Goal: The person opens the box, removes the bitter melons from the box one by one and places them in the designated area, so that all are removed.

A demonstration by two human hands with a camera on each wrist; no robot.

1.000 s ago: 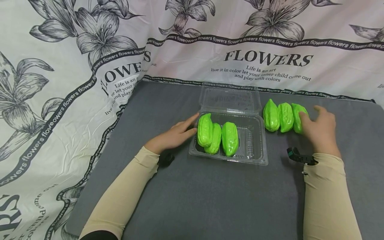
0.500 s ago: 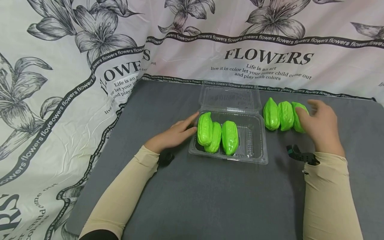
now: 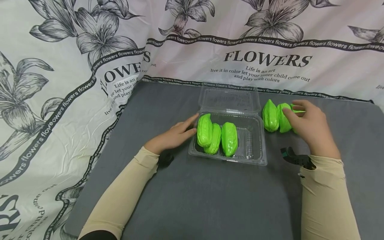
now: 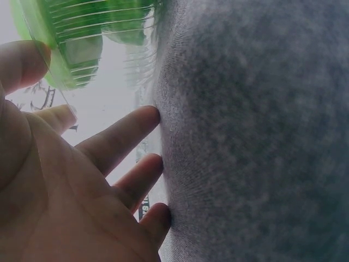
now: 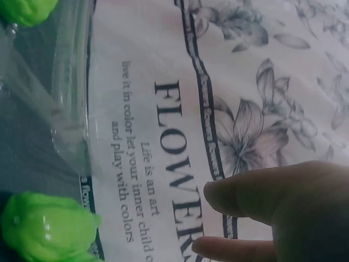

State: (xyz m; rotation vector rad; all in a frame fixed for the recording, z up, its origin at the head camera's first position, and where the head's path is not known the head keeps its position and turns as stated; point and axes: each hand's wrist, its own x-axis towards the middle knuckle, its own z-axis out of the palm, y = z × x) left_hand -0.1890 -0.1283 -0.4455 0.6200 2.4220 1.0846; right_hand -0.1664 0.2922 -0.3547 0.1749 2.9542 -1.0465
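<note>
Long beige sleeves [image 3: 328,200], black strap [image 3: 300,160] at the right wrist

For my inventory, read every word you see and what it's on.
"FLOWERS": cloth.
"Life is an art live it in color let your inner child come out and play with colors": same cloth.
"flowers", repeated: cloth's black bands.
Left side: same texts, partial.
Lid: marks too faint to read.

room in front of the tray [image 3: 251,146] — lid [image 3: 229,99] blocks behind
</note>
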